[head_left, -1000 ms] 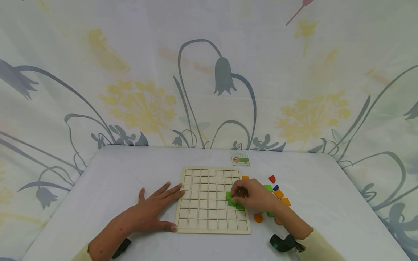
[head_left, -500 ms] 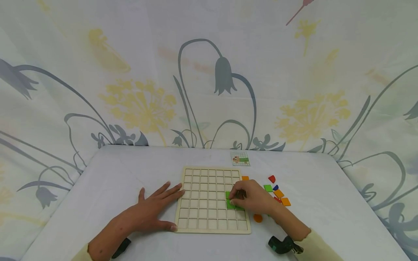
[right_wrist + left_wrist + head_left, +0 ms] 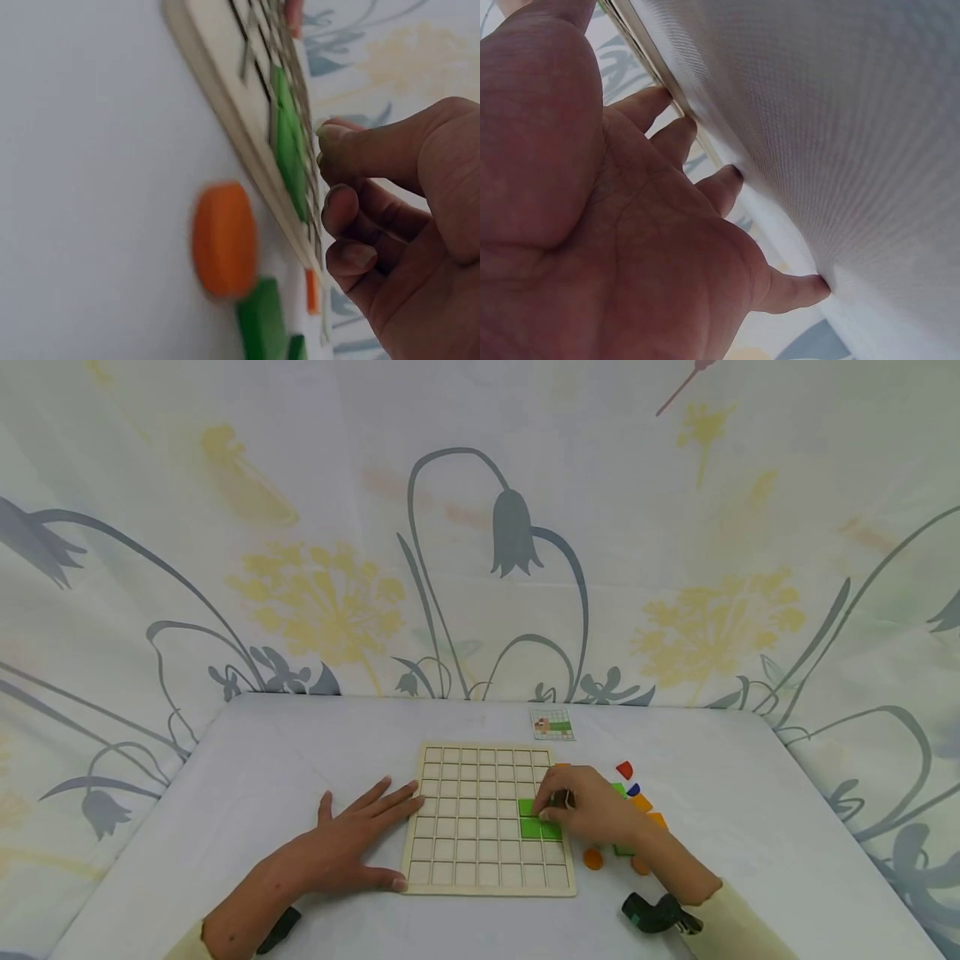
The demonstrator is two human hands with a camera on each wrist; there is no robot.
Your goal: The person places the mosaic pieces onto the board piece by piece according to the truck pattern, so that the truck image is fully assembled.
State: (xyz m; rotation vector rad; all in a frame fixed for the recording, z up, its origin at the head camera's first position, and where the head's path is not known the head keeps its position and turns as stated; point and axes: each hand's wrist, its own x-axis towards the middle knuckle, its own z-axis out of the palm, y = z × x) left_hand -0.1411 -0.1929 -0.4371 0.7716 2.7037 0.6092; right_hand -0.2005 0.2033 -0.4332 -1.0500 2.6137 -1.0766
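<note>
A pale wooden grid board (image 3: 467, 852) lies on the white table, with several green square tiles (image 3: 531, 829) in cells near its right edge. My left hand (image 3: 348, 852) lies spread, its fingertips and thumb at the board's left edge. In the left wrist view, its fingertips (image 3: 727, 184) touch the board edge and cloth. Above the green tiles my right hand (image 3: 588, 806) has curled fingers, with thumb and index tips close together. The right wrist view shows these fingers (image 3: 354, 255) a little off the board, with no tile visible between them; the hand partly covers the tiles from above.
Loose pieces lie right of the board: orange discs (image 3: 592, 859), a red quarter-round (image 3: 625, 770), a small blue piece (image 3: 633, 790), orange squares and green pieces (image 3: 262, 319). A picture card (image 3: 552, 725) lies behind the board. A patterned cloth (image 3: 480, 610) hangs at the back.
The green tile under the right fingertips, askew earlier, now lies square in its cell. My right hand has lifted slightly up and right of it. The left hand stays put.
</note>
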